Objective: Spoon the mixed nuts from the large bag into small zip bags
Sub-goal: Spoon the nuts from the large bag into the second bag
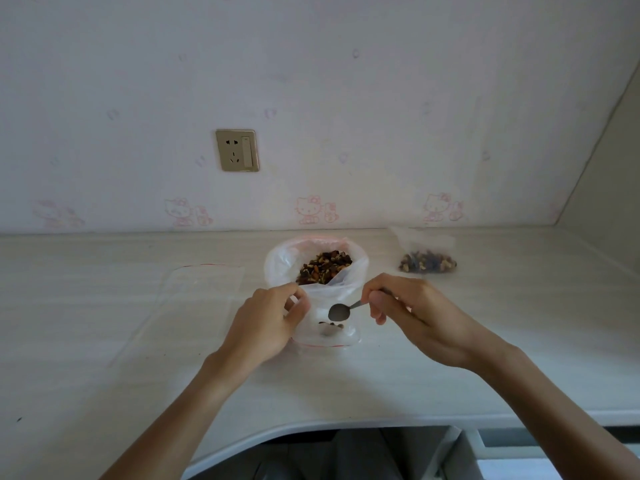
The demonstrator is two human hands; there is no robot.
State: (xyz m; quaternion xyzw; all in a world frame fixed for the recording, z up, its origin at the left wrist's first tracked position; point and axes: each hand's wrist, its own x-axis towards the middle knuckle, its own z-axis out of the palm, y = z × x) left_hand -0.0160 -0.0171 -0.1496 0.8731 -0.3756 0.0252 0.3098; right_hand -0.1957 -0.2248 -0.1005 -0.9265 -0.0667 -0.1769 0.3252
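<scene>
Holding a small zip bag (325, 323) open on the pale desk (104, 323), left hand (266, 323) pinching its rim in a narrow grip. Gripping a metal spoon (341, 310) in the right hand (415, 317), bowl seemingly empty, hanging over a few nuts inside. Sitting just behind: the large bag (317, 263) of mixed nuts. Lying far right: a filled zip bag (427, 258).

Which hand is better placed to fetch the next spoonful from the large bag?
Right. The right hand already holds the spoon, just in front of the large bag, while the left hand pinches the small zip bag open.
</scene>
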